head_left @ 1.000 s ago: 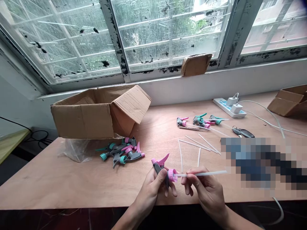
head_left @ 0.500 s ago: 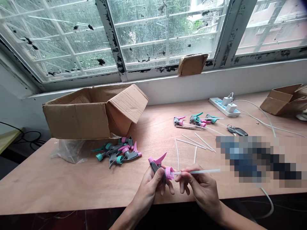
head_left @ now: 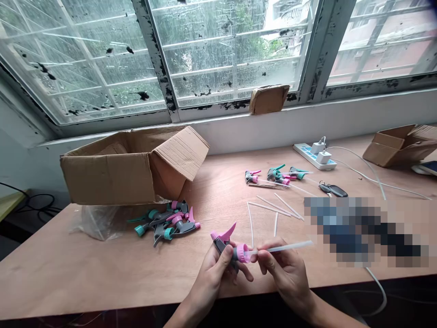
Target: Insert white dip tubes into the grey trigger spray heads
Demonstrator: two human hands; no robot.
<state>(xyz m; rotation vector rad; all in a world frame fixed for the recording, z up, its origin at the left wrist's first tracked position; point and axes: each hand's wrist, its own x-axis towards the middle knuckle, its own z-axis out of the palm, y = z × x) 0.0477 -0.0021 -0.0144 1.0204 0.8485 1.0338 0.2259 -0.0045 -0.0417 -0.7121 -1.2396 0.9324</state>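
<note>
My right hand (head_left: 288, 271) pinches a thin clear tube (head_left: 292, 246) between thumb and forefinger, near its inner end, the other fingers curled loosely beneath. My left hand (head_left: 213, 269) is wrapped around a trigger sprayer (head_left: 220, 246), thumb pressed on its dark body, the pink collar (head_left: 242, 253) facing my right hand. The tube's tip is at the collar's mouth; I can't tell how deep it sits.

The tube could bend or slip through my pinch if I push off-axis, since its long outer part sticks out unsupported. The sprayer could twist too, were my left grip too light.

Both forearms rise from the front edge of the table (head_left: 102, 278), converging, wrists low and palms turned inward. Just beyond my fingers lie loose tubes (head_left: 250, 223); to the left is a heap of sprayer heads (head_left: 177, 223).
</note>
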